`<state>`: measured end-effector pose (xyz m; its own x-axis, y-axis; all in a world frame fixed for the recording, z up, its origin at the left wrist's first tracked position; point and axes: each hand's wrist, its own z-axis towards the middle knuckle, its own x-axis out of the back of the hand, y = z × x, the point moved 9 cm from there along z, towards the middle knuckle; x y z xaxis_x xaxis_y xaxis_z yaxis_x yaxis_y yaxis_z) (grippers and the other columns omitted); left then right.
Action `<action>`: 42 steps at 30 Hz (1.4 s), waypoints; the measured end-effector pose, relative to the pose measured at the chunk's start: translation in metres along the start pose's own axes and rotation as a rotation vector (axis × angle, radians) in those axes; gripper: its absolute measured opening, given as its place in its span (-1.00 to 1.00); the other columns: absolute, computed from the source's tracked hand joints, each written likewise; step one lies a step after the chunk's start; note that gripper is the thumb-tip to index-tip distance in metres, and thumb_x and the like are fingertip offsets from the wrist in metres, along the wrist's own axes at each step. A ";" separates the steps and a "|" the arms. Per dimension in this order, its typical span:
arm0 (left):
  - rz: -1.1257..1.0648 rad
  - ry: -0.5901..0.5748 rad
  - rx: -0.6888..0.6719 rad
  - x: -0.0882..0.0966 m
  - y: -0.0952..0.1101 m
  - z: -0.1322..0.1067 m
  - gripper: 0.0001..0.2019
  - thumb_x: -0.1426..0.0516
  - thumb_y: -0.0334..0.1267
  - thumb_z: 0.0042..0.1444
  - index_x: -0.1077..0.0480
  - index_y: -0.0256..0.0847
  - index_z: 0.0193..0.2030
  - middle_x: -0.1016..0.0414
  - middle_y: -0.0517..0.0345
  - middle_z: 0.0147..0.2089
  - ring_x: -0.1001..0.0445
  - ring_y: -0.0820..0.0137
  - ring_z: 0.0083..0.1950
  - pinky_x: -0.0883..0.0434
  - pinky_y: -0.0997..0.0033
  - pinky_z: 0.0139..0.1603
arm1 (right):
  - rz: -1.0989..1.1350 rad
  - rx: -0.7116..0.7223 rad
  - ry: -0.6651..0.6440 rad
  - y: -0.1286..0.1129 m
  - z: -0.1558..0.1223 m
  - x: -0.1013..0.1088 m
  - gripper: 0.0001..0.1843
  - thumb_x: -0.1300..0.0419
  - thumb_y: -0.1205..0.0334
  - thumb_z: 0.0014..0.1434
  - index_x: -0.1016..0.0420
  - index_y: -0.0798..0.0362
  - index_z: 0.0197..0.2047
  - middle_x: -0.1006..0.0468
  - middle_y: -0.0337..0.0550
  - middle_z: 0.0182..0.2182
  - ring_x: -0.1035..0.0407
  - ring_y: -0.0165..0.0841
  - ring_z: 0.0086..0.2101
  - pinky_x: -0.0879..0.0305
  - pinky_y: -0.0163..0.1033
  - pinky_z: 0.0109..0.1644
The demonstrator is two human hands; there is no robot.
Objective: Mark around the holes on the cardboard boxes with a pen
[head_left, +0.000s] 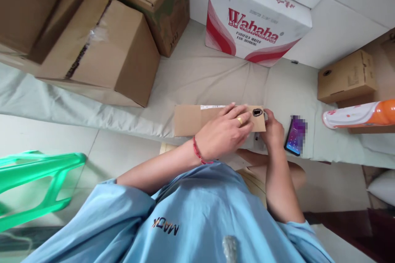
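Observation:
A flat, long cardboard box [188,121] lies in front of me, with a white label along its far edge and a dark-rimmed hole near its right end. Across its top rests my left hand [226,131], its fingers stretched out and pressed flat; it wears a ring and a red bracelet. My right hand [273,131] is closed at the box's right end, with fingers curled round the edge and partly hidden. Just below that end is a small dark item, too small to name.
A phone [295,135] lies right of my right hand. Farther right are an orange-and-white bottle [354,114] and a small carton [347,77]. Large cartons [123,45] stand at the left, a Wahaha water carton [253,24] at the back. A green stool [46,185] is at lower left.

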<state>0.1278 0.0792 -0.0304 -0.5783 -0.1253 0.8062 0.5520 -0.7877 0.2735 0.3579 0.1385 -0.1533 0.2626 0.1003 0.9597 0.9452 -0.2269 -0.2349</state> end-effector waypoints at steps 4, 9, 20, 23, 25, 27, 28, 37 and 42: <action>0.025 -0.116 -0.038 -0.018 -0.003 -0.007 -0.69 -0.17 -0.37 0.48 -0.54 -0.24 0.29 -0.55 -0.14 0.43 -0.44 -0.03 0.52 -0.37 -0.21 0.57 | 0.281 -0.062 0.020 0.021 -0.002 -0.004 -0.48 -0.19 0.11 0.18 -0.71 0.07 0.14 -0.67 -0.10 -0.31 -0.49 -0.25 -0.33 -0.38 -0.20 -0.14; -0.034 -0.097 -0.010 -0.011 -0.004 -0.010 -0.71 -0.13 -0.35 0.52 -0.57 -0.21 0.25 -0.57 -0.09 0.41 -0.43 0.04 0.52 -0.33 -0.16 0.60 | 0.259 0.048 0.085 0.027 -0.012 -0.003 -0.52 -0.11 0.10 0.27 -0.76 0.11 0.03 -0.67 0.06 -0.16 -0.54 -0.21 -0.24 -0.47 -0.11 -0.01; -0.040 -0.098 0.024 -0.011 -0.007 -0.006 -0.73 -0.09 -0.35 0.54 -0.57 -0.21 0.22 -0.60 -0.05 0.36 -0.45 0.07 0.48 -0.34 -0.14 0.59 | -0.378 0.258 -0.195 0.025 -0.016 0.005 -0.68 -0.13 0.19 0.41 -0.63 -0.03 0.11 -0.74 -0.03 -0.24 -0.55 -0.21 -0.31 -0.05 -0.19 -0.30; -0.042 -0.096 0.030 -0.011 -0.008 -0.005 -0.74 -0.09 -0.34 0.55 -0.57 -0.20 0.21 -0.61 -0.04 0.36 -0.46 0.08 0.48 -0.35 -0.13 0.58 | -0.508 0.335 -0.239 0.019 -0.017 0.008 -0.76 -0.18 0.18 0.38 -0.63 -0.03 0.02 -0.73 -0.06 -0.33 -0.54 -0.22 -0.38 0.05 -0.18 -0.33; -0.041 -0.093 0.035 -0.011 -0.008 -0.005 -0.74 -0.10 -0.33 0.55 -0.57 -0.20 0.20 -0.61 -0.04 0.35 -0.46 0.08 0.47 -0.35 -0.12 0.58 | -0.504 0.365 -0.152 0.016 -0.018 0.024 -0.78 -0.22 0.16 0.31 -0.62 0.00 -0.04 -0.69 -0.10 -0.41 -0.53 -0.22 -0.41 0.03 -0.19 -0.34; -0.040 -0.080 0.036 -0.011 -0.008 -0.004 -0.75 -0.10 -0.34 0.54 -0.58 -0.21 0.19 -0.62 -0.04 0.34 -0.48 0.07 0.46 -0.36 -0.11 0.57 | -0.384 0.356 0.049 0.016 -0.021 0.055 -0.80 -0.24 0.15 0.22 -0.60 0.02 -0.13 -0.62 -0.17 -0.50 -0.49 -0.24 -0.45 -0.06 -0.20 -0.35; -0.039 -0.074 0.037 -0.010 -0.007 -0.004 -0.75 -0.10 -0.34 0.54 -0.58 -0.22 0.18 -0.63 -0.04 0.33 -0.48 0.07 0.45 -0.36 -0.11 0.56 | -0.278 0.344 0.180 0.016 -0.024 0.076 -0.82 -0.25 0.13 0.18 -0.58 0.02 -0.20 -0.57 -0.20 -0.54 -0.46 -0.27 -0.48 -0.11 -0.21 -0.35; -0.050 -0.067 0.063 -0.010 -0.009 -0.002 -0.76 -0.12 -0.33 0.54 -0.59 -0.20 0.18 -0.65 -0.07 0.31 -0.50 0.10 0.43 -0.36 -0.07 0.53 | 1.230 0.182 0.486 -0.012 -0.049 0.115 -0.79 -0.42 0.09 0.14 -0.51 -0.02 -0.32 -0.45 -0.39 -0.58 -0.26 -0.51 -0.66 -0.04 -0.40 -0.64; -0.038 -0.063 0.055 -0.009 -0.008 -0.001 -0.76 -0.12 -0.32 0.54 -0.58 -0.21 0.20 -0.65 -0.05 0.31 -0.51 0.09 0.43 -0.37 -0.06 0.53 | 1.431 0.198 0.322 -0.060 -0.039 0.087 -0.67 -0.52 0.14 0.02 -0.42 -0.02 -0.35 -0.38 -0.45 -0.57 -0.18 -0.59 -0.63 -0.14 -0.43 -0.57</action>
<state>0.1282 0.0859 -0.0408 -0.5618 -0.0562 0.8253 0.5633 -0.7567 0.3319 0.3167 0.1231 -0.0497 0.9439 -0.3099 -0.1140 -0.0561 0.1900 -0.9802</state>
